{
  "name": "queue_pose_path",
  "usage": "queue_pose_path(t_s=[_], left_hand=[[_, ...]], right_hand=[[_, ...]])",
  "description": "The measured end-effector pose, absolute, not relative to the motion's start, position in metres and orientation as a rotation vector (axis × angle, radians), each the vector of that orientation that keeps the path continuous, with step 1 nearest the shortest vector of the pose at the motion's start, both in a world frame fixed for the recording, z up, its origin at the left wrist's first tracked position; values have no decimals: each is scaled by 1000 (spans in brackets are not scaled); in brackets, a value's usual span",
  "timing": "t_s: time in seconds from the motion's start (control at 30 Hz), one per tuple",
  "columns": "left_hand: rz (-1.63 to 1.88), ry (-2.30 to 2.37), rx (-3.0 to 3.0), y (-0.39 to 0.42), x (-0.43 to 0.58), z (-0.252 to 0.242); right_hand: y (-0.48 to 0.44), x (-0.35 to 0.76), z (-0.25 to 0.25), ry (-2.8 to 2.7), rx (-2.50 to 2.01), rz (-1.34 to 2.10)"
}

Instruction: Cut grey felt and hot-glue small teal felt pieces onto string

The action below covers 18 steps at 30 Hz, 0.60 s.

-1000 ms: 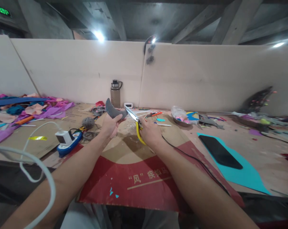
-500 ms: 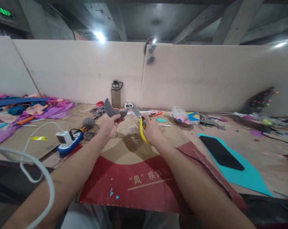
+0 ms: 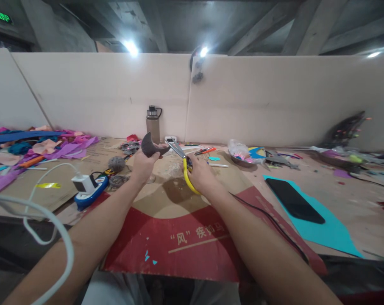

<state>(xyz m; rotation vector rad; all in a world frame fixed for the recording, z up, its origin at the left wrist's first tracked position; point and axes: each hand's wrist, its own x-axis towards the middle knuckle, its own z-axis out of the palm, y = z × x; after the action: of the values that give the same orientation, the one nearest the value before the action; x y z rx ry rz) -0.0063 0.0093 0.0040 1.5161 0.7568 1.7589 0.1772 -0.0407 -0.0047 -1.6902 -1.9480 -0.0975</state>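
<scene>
My left hand [image 3: 145, 163] pinches a dark grey crescent-shaped piece [image 3: 149, 146], perhaps felt, raised above the cardboard. In my right hand [image 3: 201, 170] is a pair of yellow-handled scissors [image 3: 190, 180]. The blades point up and to the left, their tips close to the right end of the grey piece. I cannot tell whether the tips touch it. Below both hands lies a red and tan cardboard sheet [image 3: 141, 245] with small turquoise scraps [image 3: 154, 262] near its front edge.
A blue power strip [image 3: 90, 195] with a white charger and a ball of grey yarn [image 3: 116, 163] sit to the left. Behind stands a bottle [image 3: 153, 125]. On the right a black phone [image 3: 293, 200] rests on a turquoise sheet [image 3: 335, 237]. Coloured scraps [image 3: 45, 146] are heaped far left.
The grey piece has turned slightly in my left hand, its right end now nearer the scissors. The scissors' blades have come closer together. The whole view has shifted a little.
</scene>
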Motion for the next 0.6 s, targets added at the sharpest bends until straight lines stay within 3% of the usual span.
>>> queue_pose_path(t_s=[0.6], left_hand=[[1750, 791, 1500, 0, -4, 9]], right_hand=[[-47, 175, 5, -1998, -1706, -20]])
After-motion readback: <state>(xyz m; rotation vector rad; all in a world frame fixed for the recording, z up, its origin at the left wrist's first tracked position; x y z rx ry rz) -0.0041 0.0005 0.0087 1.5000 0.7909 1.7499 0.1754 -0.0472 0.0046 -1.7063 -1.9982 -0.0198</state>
